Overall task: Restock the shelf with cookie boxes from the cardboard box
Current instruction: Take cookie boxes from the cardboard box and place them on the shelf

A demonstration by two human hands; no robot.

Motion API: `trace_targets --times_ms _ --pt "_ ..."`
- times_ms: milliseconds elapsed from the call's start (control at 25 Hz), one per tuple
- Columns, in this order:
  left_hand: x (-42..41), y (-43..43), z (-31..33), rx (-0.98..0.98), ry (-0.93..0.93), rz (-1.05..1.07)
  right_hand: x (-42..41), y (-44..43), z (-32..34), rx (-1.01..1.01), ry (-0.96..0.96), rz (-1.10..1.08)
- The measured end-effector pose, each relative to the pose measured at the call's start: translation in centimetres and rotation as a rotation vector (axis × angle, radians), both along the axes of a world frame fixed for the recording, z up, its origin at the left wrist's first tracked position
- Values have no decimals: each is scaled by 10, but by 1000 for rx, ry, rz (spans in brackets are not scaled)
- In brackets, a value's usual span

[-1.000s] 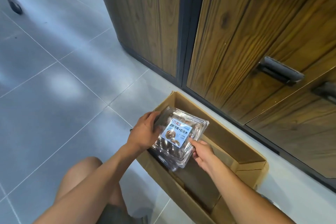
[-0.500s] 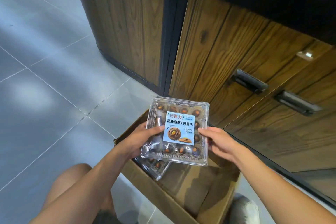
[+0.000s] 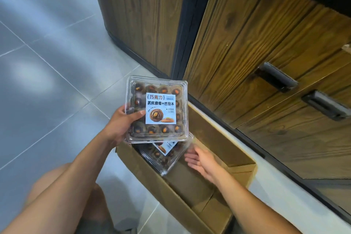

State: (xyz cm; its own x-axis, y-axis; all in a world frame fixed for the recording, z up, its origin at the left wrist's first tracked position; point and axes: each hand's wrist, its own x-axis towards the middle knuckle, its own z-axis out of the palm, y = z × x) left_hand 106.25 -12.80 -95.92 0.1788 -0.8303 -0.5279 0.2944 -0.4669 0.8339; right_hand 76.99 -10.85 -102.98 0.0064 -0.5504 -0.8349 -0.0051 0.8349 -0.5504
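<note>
While a person crouches on the grey tiled floor point(image 3: 47, 85), one bare knee point(image 3: 62, 192) low in the picture, both forearms reach forward over an open cardboard box point(image 3: 218, 137). The right hand point(image 3: 201, 161) lies inside the carton, palm up and fingers spread and relaxed, holding nothing. Just left of its fingertips a second cookie box point(image 3: 161, 157) sits tilted in the carton's left end; whether they touch cannot be told. Bare cardboard shows to the right of that hand. Above the carton's left rim, the left hand point(image 3: 121, 125) grips a clear cookie box point(image 3: 157, 108) by its left edge, thumb across the lid, blue label facing up. Tile spreads wide to the left. Beyond the far wall, across a narrow pale strip of floor, stand wooden cabinet doors point(image 3: 247, 43) with two dark handles point(image 3: 275, 77).
</note>
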Motion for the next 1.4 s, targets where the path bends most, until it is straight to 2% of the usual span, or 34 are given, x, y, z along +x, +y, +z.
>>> trace_targets --times_ms 80,360,680,840,1000,1160,1400 --pt "10 0 -6 -7 -35 19 17 14 -26 64 44 35" --pt "32 3 -11 6 -94 109 59 12 -64 114 0 -154" --pt "31 -4 -6 15 -116 142 66 -8 -67 96 -5 -147" --pt "25 -8 -1 16 -131 149 64 -9 -58 69 -92 -199" --pt "12 -5 13 11 -138 174 38 -13 -34 26 -30 -111" --pt "-2 16 54 62 -82 219 -2 -11 13 16 3 -11" --pt "-3 43 202 105 -108 291 -41 -13 165 -11 25 55"
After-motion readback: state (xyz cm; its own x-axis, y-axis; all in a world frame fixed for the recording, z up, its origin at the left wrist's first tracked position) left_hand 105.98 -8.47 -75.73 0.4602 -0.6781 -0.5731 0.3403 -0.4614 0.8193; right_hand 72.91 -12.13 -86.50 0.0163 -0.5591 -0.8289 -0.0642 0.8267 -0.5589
